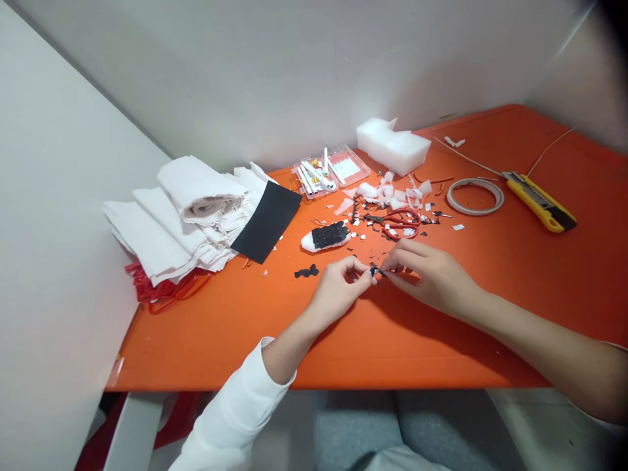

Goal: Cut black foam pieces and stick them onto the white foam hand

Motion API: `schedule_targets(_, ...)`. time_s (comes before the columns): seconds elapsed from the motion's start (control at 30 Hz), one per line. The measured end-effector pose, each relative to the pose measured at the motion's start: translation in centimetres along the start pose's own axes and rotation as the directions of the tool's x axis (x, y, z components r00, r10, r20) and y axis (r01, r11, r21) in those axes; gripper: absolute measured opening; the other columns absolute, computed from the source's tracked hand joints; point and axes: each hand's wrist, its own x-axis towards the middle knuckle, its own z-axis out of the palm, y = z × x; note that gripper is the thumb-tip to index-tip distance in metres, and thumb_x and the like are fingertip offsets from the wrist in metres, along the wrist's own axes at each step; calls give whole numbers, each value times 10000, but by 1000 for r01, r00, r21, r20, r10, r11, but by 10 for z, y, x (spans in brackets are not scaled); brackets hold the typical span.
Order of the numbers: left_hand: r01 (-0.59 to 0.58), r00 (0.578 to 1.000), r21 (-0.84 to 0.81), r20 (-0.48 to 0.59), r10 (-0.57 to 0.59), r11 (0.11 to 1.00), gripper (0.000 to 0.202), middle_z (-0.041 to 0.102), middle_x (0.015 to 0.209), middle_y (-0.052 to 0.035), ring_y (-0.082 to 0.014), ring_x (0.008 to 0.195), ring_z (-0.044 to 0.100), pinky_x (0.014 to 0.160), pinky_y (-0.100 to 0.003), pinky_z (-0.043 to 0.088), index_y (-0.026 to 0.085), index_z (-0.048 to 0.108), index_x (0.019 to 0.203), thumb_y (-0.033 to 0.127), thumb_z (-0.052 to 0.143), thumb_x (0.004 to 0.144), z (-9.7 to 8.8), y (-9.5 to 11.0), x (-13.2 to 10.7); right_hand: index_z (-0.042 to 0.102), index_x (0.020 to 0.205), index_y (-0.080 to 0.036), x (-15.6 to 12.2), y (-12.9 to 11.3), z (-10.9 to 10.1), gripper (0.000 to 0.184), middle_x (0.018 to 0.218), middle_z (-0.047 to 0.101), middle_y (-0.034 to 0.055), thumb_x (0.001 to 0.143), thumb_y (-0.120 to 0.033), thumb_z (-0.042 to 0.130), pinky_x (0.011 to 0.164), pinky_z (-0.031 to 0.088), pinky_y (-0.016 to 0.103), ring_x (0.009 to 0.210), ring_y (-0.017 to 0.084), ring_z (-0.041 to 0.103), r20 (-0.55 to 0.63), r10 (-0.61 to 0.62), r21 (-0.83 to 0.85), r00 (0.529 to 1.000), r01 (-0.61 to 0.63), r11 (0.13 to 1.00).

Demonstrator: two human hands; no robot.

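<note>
Near the middle of the orange table, my left hand (340,288) pinches a small black scrap (375,270) between thumb and fingertips. From the other side, my right hand (428,269) is closed in a pinch on the same dark bit, its lower fingers curled. Whether the scrap is one piece or two I cannot tell. Just beyond the hands lies a white foam shape (326,237) with a pointed left end, its top covered in black pieces. A ragged black strip (307,271) rests left of my left hand. Red-handled scissors (400,221) lie behind my right hand among black and white snippets.
Folded white paper (171,222) and a black sheet (267,221) lie at left, with red plastic (167,291) underneath. Behind are a case of markers (314,178), a white foam block (392,144) and foam scraps (380,193). A tape ring (475,196) and yellow cutter (540,201) lie right.
</note>
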Motion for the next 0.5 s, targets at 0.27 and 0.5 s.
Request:
schedule_targets(0.27,148,989,-163,54,-141,975,255,604,572,-11,-87,539,518,507,-197,380,147,614,722,392,626,790,0,6,1,626,871,-224,0,1,-1,118,845,634,64,888,-200,512,629,443,263,742,173,593,1,-90,-74,996,90,993)
schedule_targets(0.5,70,997,-161,-1,-71,984,222,675,734,-27,-81,613,558,589,-202,414,144,617,747,359,634,798,-1,3,2,593,888,-212,1,0,0,52,863,618,55,883,-213,541,619,465,265,725,160,598,-24,0,114,1000,3,994)
